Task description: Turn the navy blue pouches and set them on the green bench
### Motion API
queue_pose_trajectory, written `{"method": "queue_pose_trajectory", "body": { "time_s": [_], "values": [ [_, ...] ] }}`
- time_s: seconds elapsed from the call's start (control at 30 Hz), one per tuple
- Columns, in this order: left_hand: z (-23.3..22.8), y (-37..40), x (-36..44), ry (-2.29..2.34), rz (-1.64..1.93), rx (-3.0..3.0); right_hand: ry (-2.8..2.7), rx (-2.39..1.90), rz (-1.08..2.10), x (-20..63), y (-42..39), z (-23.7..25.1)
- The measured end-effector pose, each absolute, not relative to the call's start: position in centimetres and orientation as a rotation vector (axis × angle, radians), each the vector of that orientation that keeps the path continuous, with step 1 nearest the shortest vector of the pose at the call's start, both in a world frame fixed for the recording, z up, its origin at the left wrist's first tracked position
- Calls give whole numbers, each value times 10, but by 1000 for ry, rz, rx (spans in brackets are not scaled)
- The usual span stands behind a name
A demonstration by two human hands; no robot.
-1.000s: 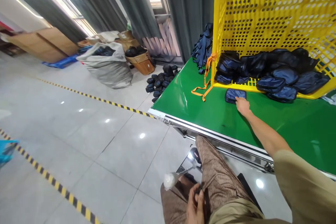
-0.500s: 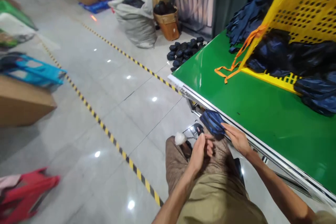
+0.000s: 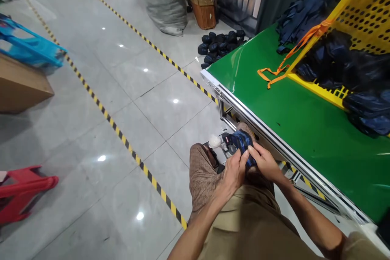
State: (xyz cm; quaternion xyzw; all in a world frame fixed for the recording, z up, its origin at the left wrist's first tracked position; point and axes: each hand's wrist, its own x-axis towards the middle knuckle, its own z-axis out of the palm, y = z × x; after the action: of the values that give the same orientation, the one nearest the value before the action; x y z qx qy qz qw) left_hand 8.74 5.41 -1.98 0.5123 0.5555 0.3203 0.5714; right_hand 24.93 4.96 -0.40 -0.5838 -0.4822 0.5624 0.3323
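Just beside the glossy green tabletop (image 3: 307,138), the left hand (image 3: 234,172) and right hand (image 3: 268,165) pinch the near end of a shiny dark-blue fabric pouch (image 3: 241,139), seemingly light, soft and slightly slippery, so best gripped by its edges.

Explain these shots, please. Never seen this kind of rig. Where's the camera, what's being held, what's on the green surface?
There's no machine here, just a person's bare hands. The view comes from a single camera worn on the head, looking forward and down. The left hand and right hand meet low in front of the body, both holding a dark blue pouch. Beside them is a green table. On it sits a yellow basket holding dark bundles, with an orange strap tied to its edge. Behind that lies heaped dark blue cloth.
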Motion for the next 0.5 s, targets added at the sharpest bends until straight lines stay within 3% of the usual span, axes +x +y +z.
{"method": "queue_pose_trajectory", "body": {
  "time_s": [0.23, 0.37, 0.5],
  "values": [
    [-12, 41, 73, 1274, 927, 1233, -1329, -1980, 823, 269, 73, -22],
    [-2, 30, 67, 997, 965, 1284, -1326, -1875, 877, 301, 86, -25],
    [17, 36, 69, 927, 1002, 1315, -1374, -1734, 867, 282, 71, 3]
  ]
}}
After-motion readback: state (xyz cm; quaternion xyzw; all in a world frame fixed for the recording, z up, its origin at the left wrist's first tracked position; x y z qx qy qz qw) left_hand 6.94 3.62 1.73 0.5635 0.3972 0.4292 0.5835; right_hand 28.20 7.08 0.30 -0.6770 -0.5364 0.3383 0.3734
